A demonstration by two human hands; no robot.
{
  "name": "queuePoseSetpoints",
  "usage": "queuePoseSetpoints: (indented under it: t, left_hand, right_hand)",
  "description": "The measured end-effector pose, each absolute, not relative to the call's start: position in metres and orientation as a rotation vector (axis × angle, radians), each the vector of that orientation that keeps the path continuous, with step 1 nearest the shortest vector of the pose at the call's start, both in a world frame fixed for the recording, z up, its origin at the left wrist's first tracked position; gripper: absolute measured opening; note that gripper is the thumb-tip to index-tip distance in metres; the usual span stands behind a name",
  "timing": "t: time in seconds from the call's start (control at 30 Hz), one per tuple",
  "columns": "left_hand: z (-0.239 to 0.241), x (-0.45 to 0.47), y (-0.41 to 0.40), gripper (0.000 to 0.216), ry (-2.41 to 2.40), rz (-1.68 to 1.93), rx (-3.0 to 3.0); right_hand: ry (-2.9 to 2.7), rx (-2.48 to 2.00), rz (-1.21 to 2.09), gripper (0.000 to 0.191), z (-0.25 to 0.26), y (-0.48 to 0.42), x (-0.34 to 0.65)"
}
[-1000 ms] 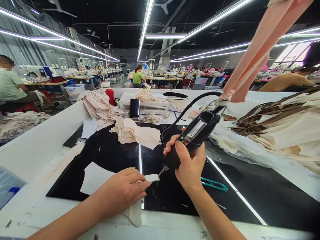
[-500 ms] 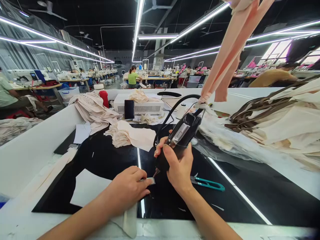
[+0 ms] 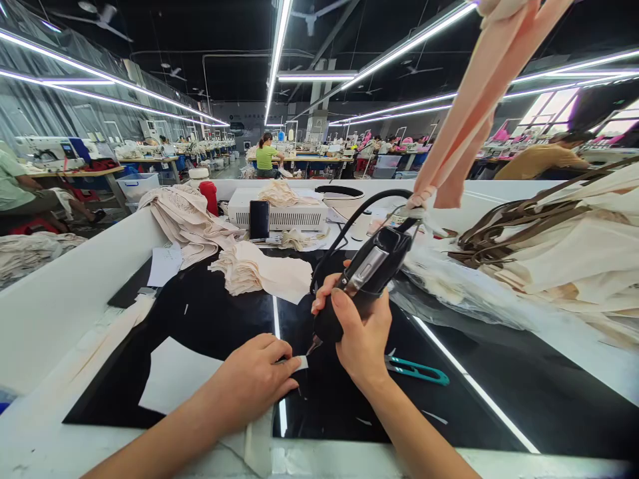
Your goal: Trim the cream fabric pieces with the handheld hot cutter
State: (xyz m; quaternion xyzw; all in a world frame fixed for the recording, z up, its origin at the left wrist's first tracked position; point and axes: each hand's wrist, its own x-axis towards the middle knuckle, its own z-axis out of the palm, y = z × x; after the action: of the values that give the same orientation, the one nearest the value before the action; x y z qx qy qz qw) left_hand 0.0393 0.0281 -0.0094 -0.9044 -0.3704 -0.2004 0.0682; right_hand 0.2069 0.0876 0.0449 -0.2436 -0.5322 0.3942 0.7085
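My right hand (image 3: 367,339) is wrapped round a black corded handheld tool (image 3: 367,269) with a thin metal tip. That tip points down at a small white strip (image 3: 303,362) on the glossy black work surface (image 3: 210,326); I cannot tell whether it touches. Thumb and fingers of my left hand (image 3: 249,379) pinch the strip down against the surface, hiding part of it. Pale fabric (image 3: 257,446) lies below the left wrist. Pink fabric strips (image 3: 462,120) are tied to the tool's upper end. Teal thread snips (image 3: 419,370) lie right of my right hand.
A stack of cream fabric pieces (image 3: 244,269) and a white sheet (image 3: 177,376) lie on the black surface. Behind are a phone (image 3: 259,219), a white vented box (image 3: 299,216) and a red bottle (image 3: 208,197). Plastic-wrapped fabric (image 3: 464,286) is at right. Other people sit beyond.
The tool and my right hand have shifted slightly right, and the tip has moved a little right near the strip's end. The left hand stays almost still on the strip.
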Motion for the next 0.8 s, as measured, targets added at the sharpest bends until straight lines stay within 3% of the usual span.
queuePoseSetpoints:
  t: [0.8]
  left_hand:
    - [-0.0104, 0.0392, 0.0306, 0.027, -1.094, -0.583, -2.755]
  right_hand:
    - [-1.200, -0.552, 0.878, 0.023, 0.0439, 0.0842, 0.2065]
